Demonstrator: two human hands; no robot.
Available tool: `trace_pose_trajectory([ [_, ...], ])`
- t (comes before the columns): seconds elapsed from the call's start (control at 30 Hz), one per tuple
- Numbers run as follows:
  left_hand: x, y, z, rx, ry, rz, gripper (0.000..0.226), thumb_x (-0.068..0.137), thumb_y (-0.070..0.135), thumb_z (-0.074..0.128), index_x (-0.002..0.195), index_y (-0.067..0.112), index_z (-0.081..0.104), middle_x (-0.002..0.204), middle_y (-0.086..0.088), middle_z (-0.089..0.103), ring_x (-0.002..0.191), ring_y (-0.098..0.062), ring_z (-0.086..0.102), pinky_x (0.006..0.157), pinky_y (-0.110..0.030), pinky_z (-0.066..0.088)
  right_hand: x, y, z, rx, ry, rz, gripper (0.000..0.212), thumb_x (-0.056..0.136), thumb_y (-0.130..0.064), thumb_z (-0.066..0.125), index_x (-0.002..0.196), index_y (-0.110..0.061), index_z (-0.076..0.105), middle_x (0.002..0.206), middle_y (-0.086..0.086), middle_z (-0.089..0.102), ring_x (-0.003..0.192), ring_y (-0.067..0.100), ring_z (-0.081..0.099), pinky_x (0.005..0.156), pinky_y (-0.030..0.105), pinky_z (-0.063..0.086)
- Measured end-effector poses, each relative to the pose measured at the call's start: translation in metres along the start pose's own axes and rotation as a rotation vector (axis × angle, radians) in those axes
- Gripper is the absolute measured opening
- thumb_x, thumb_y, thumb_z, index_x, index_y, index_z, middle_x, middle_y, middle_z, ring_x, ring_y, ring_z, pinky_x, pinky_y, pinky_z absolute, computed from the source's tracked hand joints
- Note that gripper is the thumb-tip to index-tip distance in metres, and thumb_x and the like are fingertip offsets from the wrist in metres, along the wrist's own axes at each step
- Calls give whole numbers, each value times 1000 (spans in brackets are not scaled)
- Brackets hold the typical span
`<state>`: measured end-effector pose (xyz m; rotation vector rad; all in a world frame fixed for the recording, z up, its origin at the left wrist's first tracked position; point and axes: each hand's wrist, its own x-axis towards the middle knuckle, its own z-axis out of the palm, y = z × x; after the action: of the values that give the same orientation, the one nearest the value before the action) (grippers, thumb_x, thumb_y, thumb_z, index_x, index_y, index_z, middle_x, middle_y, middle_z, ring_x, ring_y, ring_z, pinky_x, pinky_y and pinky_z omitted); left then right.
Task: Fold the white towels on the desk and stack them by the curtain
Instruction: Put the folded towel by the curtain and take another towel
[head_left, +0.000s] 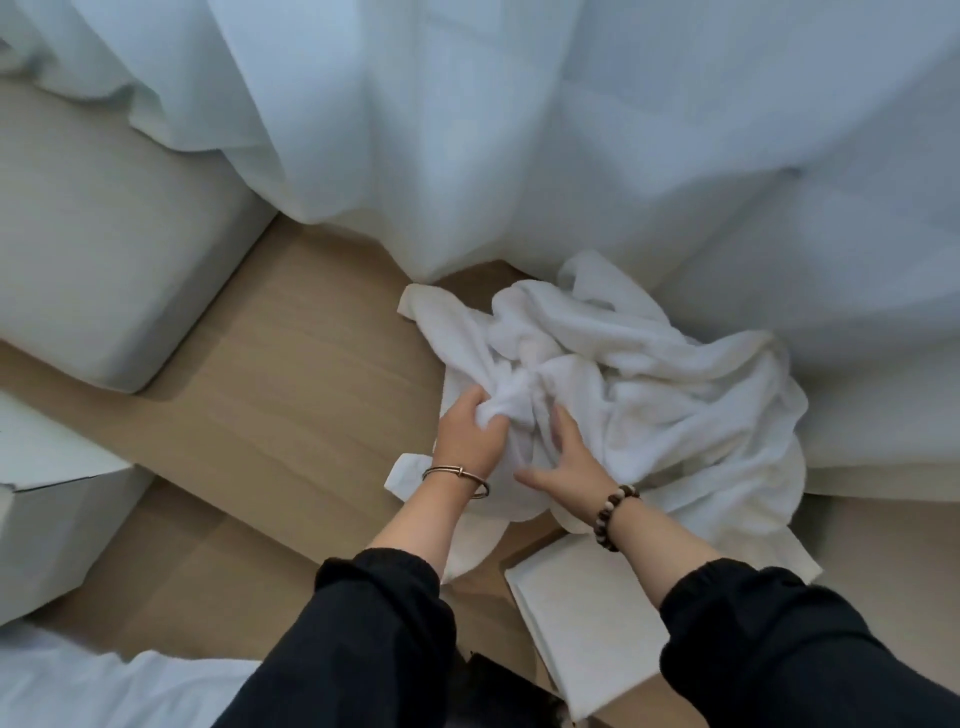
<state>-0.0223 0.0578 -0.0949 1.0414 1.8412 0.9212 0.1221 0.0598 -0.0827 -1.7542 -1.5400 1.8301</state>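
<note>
Your L hand (470, 434) grips a bunch of the towel heap (665, 374); R hand (566, 460) flat, fingers spread, on it; curtain (519, 130) at heap's 12 o'clock.

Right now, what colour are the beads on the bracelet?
The beaded bracelet is dark brown and cream; head view.

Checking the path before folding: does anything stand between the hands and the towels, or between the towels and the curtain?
Nothing visible does. The left hand grips a bunch of the crumpled towels, the right hand rests on them, and the pile lies against the curtain.
</note>
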Motion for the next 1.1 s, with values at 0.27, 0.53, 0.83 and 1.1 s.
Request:
trace_pose_trajectory([
  [0.27,-53,140,-27,-190,-77,224,11,65,14,46,61,19,37,57,11,33,49,-1,33,49,-11,30,-55,-53,-51,95,-44,-154,90,67,-25,81,140,-41,31,127,-24,46,106,-7,51,74,12,47],
  [0.53,-115,246,21,-145,-230,306,11,65,25,51,75,20,49,70,7,53,67,-7,51,63,-15,41,-157,-62,-131,434,238,-97,22,77,-6,72,99,-5,70,100,18,70,92,27,64,82,45,52],
  [0.83,-189,328,119,131,-793,293,38,92,45,52,121,21,55,110,2,62,103,-16,56,89,-29,41,-313,-32,-216,851,821,-65,19,77,-13,77,93,-11,67,94,14,72,91,31,69,86,45,55],
  [1.1,-365,394,256,451,-1092,611,44,97,37,44,124,5,56,120,-16,62,109,-31,56,79,-26,35,-496,73,-259,911,1303,42,15,75,-25,78,79,-25,64,82,-2,70,76,13,65,65,27,51],
])
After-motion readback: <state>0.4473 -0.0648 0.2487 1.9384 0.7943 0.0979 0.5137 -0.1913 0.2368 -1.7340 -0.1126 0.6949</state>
